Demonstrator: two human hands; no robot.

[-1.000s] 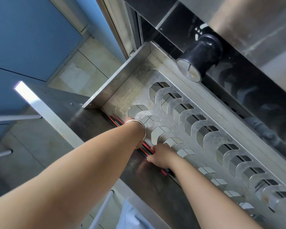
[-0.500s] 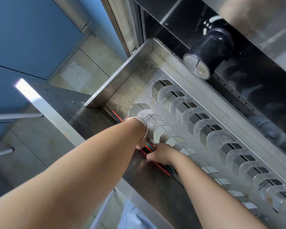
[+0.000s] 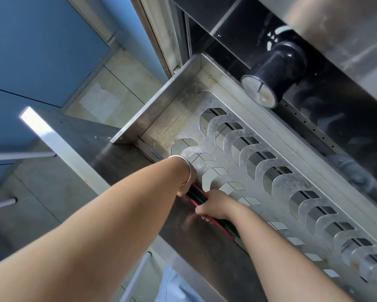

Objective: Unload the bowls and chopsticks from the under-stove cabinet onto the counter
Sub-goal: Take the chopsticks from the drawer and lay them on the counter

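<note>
Step in hand: gathering the chopsticks (image 3: 199,198) out of the narrow slot along the front edge of the pulled-out rack (image 3: 276,177); no bowls show in its cutouts, so the bowl part of the job looks done.
Left hand (image 3: 186,189): reaching down into the slot at the far end of the bundle; its fingers are hidden behind the wrist and bracelet (image 3: 188,171), so I cannot tell how they lie.
Right hand (image 3: 213,207): fingers curled round the bundle near its middle, pinching it.
Chopsticks: red and dark sticks lying flat, parallel to the front edge, wedged between the rack plate and the drawer front (image 3: 194,247).
Doing it well: judge that both hands should square the ends together and lift the bundle level; tilting it would likely spill loose sticks back into the slot.
In the way: the raised tabs of the rack sit just beside the knuckles; the stove knob (image 3: 270,79) juts out above the back edge, well apart from the hands; the open drawer front crowds the forearms.
</note>
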